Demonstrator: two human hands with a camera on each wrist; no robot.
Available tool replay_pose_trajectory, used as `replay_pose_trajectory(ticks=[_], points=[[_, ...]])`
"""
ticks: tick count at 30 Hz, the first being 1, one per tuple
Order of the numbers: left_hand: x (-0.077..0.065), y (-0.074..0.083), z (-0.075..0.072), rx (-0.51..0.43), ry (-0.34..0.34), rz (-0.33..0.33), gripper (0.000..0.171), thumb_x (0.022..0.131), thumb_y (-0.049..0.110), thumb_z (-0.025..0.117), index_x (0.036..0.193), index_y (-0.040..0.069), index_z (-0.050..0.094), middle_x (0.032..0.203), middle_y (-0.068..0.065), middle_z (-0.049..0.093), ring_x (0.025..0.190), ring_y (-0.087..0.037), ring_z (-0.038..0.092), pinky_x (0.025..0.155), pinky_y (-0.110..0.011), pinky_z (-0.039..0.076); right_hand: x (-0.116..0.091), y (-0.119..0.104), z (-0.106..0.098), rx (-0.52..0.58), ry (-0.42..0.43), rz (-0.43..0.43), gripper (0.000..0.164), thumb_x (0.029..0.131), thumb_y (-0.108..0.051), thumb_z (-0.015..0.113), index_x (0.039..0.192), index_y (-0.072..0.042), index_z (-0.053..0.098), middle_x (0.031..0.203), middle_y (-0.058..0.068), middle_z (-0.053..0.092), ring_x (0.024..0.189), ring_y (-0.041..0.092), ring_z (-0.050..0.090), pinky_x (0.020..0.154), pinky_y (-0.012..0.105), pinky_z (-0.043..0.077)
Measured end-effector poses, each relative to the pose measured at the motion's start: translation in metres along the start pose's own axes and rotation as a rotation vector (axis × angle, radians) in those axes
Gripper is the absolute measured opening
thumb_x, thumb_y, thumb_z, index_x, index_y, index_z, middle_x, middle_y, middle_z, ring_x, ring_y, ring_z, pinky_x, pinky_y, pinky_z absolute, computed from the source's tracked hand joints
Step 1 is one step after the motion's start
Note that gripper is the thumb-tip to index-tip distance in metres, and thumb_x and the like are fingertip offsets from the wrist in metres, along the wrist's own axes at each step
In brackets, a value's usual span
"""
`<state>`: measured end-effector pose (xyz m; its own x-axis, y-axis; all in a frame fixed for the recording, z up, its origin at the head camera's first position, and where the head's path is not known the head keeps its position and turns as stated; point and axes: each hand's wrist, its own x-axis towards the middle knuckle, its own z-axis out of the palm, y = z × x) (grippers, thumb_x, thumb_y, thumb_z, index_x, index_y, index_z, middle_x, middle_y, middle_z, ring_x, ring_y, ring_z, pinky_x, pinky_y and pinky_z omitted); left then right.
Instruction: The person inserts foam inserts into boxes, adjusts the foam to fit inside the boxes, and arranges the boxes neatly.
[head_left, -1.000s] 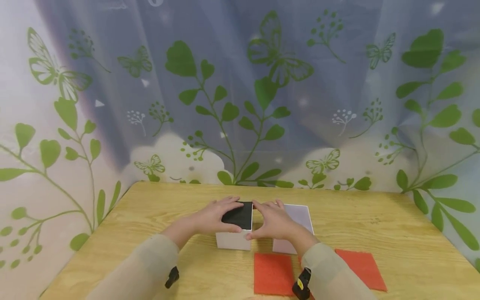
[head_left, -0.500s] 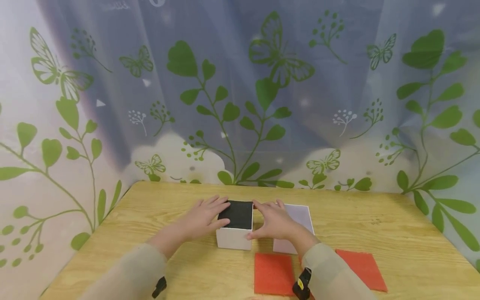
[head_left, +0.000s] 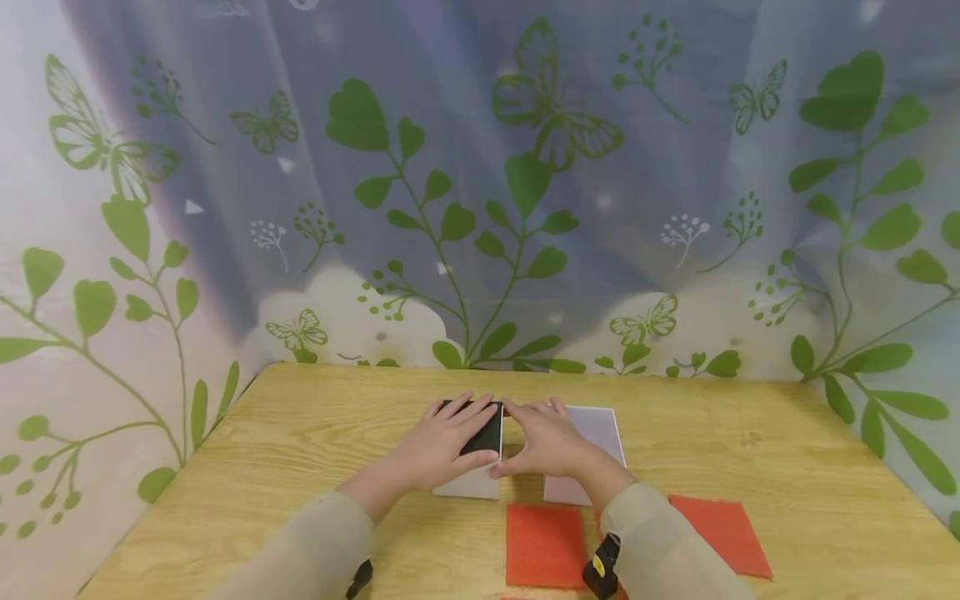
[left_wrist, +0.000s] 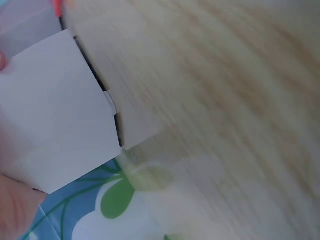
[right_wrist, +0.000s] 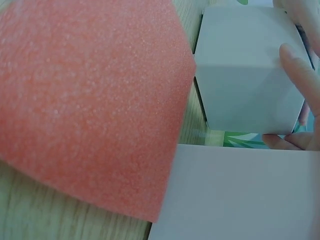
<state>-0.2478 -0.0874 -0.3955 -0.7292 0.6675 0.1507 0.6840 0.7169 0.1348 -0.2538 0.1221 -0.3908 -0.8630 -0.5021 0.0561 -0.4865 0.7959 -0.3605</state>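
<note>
A white box with a black square top stands on the table. My left hand lies over that top, fingers spread and fairly straight, the thumb along the front edge. My right hand holds the box's right side, thumb at the front corner and forefinger at the back one. The right wrist view has the thumb on the white box, with fingers behind its far edge. One plain side of the white box fills the left of the left wrist view. A second, pale lilac box stands behind my right hand.
Red foam-like squares lie in front of the boxes, another red square further right. One more is mostly hidden under my right sleeve. A leaf-patterned curtain hangs behind the wooden table.
My left hand first slid left to the box's left edge, baring the black top, then came back right and now covers much of it. The right hand stayed at the box's right side.
</note>
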Motion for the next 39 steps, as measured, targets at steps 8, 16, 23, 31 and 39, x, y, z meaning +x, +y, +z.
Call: replay_pose_trajectory(ticks=[8,16,23,31,39], points=[[0.0004,0.0021,0.0031,0.028,0.006,0.005,0.079,0.089,0.067,0.028,0.15,0.017,0.022,0.153,0.002,0.022,0.14,-0.024,0.014,0.106,-0.055,0.019,-0.0033,0.0,-0.0007,-0.001,0.003,0.004,0.102,0.067,-0.057,0.075,0.146,-0.009,0.032,0.134,0.005,0.051,0.126,0.029,0.039,0.107,0.056,0.003],[0.0018,0.0054,0.0023,0.025,0.017,0.007,0.077,0.09,0.066,0.032,0.149,0.017,0.025,0.152,0.001,0.025,0.139,-0.026,0.018,0.106,-0.055,0.018,-0.0046,0.0012,-0.0016,-0.007,0.007,0.004,0.101,0.068,-0.056,0.075,0.145,-0.008,0.032,0.134,0.008,0.05,0.126,0.029,0.039,0.107,0.055,0.003],[0.0032,0.0067,0.0026,0.027,0.012,-0.001,0.078,0.089,0.067,0.033,0.149,0.018,0.026,0.152,0.001,0.024,0.139,-0.026,0.019,0.106,-0.056,0.018,-0.0048,0.0025,-0.0021,-0.02,0.0,0.011,0.101,0.068,-0.06,0.073,0.146,-0.009,0.032,0.134,0.008,0.05,0.127,0.029,0.038,0.108,0.055,0.003],[0.0026,0.0047,0.0085,0.065,0.088,-0.001,0.081,0.086,0.069,0.039,0.147,0.016,0.031,0.15,-0.007,0.027,0.136,-0.027,0.025,0.104,-0.052,0.024,-0.0035,0.0024,-0.0012,-0.016,-0.002,0.012,0.103,0.068,-0.062,0.072,0.146,-0.009,0.031,0.134,0.006,0.051,0.126,0.029,0.039,0.107,0.055,0.003],[0.0005,0.0017,0.009,0.068,0.094,-0.024,0.085,0.084,0.071,0.037,0.146,0.014,0.033,0.15,-0.004,0.029,0.136,-0.026,0.027,0.104,-0.056,0.021,0.0005,0.0012,-0.0001,-0.03,-0.001,-0.002,0.104,0.068,-0.062,0.072,0.148,-0.012,0.028,0.139,0.005,0.046,0.128,0.029,0.037,0.107,0.056,0.004]])
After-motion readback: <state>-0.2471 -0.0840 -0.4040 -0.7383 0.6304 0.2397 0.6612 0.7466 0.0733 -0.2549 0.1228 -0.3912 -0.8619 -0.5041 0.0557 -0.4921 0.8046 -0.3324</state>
